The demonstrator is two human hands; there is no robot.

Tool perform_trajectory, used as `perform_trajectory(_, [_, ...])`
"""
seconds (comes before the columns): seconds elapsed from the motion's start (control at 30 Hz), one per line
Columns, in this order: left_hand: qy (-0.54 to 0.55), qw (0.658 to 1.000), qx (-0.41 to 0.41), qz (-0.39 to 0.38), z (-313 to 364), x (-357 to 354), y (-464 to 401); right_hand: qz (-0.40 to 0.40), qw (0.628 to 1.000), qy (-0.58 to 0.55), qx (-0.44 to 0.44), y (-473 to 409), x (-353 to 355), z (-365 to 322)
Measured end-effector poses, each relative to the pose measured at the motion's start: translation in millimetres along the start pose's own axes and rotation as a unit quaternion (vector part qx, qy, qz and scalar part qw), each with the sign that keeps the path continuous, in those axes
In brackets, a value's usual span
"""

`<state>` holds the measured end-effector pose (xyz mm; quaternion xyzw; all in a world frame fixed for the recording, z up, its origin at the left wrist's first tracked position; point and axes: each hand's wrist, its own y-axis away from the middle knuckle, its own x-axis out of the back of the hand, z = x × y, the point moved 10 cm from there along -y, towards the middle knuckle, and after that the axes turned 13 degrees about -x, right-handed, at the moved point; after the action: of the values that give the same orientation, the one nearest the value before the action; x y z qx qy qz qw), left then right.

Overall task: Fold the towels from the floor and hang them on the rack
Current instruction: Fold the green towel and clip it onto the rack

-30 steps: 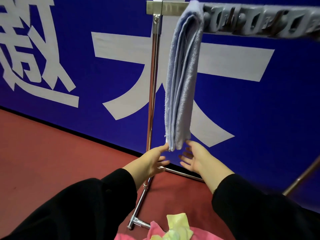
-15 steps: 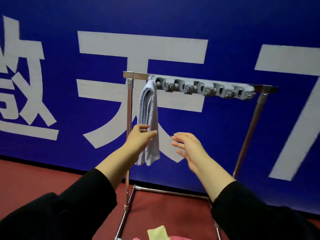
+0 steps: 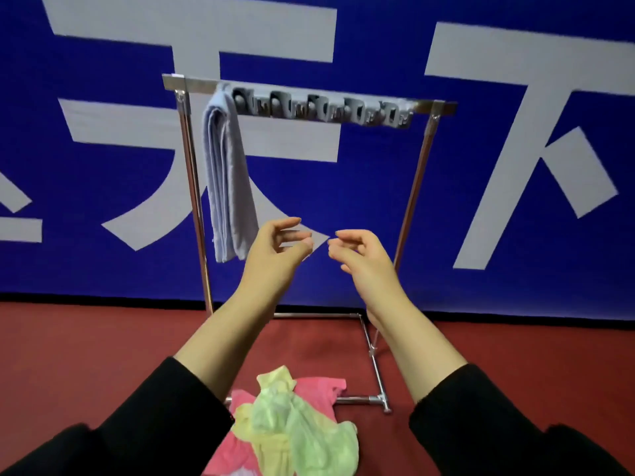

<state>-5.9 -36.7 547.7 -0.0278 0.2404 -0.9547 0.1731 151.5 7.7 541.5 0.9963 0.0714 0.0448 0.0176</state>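
Note:
A folded light-blue towel (image 3: 228,180) hangs over the left end of the metal rack's top bar (image 3: 192,83). My left hand (image 3: 275,250) is raised just right of the towel's lower end, apart from it, fingers loosely curled and holding nothing. My right hand (image 3: 360,254) is level with it, a small gap between them, also curled and empty. On the red floor between my arms lie a crumpled yellow-green towel (image 3: 295,424) on top of a pink towel (image 3: 319,389).
A row of grey clips (image 3: 323,109) runs along the rack's bar right of the hung towel. The rack's chrome base frame (image 3: 374,365) lies on the red floor (image 3: 86,345), partly under the towels. A blue banner with large white characters (image 3: 515,166) stands behind.
My hands have let go of the blue towel and drawn back toward me. The view has pulled away from the rack and tilted down, showing the whole rack and the floor towels.

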Motion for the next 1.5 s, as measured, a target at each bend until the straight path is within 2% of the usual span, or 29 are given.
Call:
perform_trajectory(0.4, [0.013,0.99,0.137,0.022,-172,-5,60,-0.022,0.993,-0.038,-0.112,-36,-21,172])
perform_trajectory(0.6, [-0.01,0.979,0.202,-0.011,-283,-8,79,-0.008,0.983,-0.003,-0.184,-77,-23,272])
perform_trajectory(0.77, [-0.053,0.957,0.283,-0.042,-388,12,101,-0.035,0.967,0.053,-0.248,-119,-19,359])
perform_trajectory(0.97, [-0.102,0.928,0.357,-0.039,-496,29,128,-0.007,0.947,0.126,-0.295,-164,-13,465])
perform_trajectory(1.17, [-0.161,0.879,0.446,-0.044,-578,65,180,-0.01,0.905,0.214,-0.367,-171,6,625])
perform_trajectory(1.33, [-0.228,0.856,0.461,-0.05,-614,80,205,-0.054,0.876,0.279,-0.39,-154,-17,665])
perform_trajectory(1.43, [-0.366,0.83,0.408,-0.106,-625,79,202,-0.116,0.874,0.272,-0.386,-137,-50,670])
perform_trajectory(1.5, [-0.411,0.821,0.373,-0.137,-630,71,197,-0.172,0.867,0.255,-0.393,-122,-72,675])
